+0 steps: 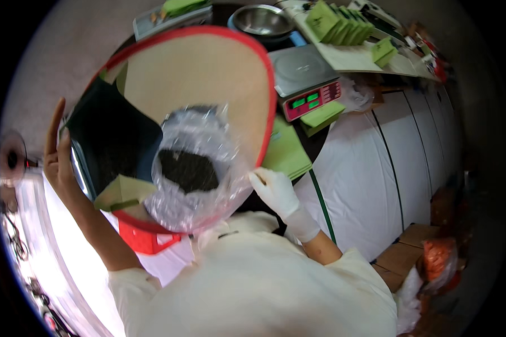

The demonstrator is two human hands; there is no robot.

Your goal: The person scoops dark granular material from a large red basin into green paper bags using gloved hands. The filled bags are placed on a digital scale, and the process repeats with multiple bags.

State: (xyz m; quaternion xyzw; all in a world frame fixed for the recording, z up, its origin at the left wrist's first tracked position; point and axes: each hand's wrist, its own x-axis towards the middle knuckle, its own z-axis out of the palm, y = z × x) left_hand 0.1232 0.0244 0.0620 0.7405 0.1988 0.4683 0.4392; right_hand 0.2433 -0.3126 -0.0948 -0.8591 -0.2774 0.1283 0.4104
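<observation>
A round tan tray with a red rim lies tilted before me. On it an opened clear plastic bag surrounds dark loose material. Beside it, on the left, a large dark-lined bag gapes open, with a tan-green flap at its near edge. My bare left hand lies along that bag's outer left side, fingers extended and apart; whether it grips is unclear. In a white glove, my right hand has its fingers curled at the tray's right rim, close to the plastic's edge.
Behind the tray stand a digital scale with a lit display and a steel bowl. Green packets stand upright on a bench at the upper right, and more green packets lie beside the tray. White-covered stacks and cardboard boxes are at my right.
</observation>
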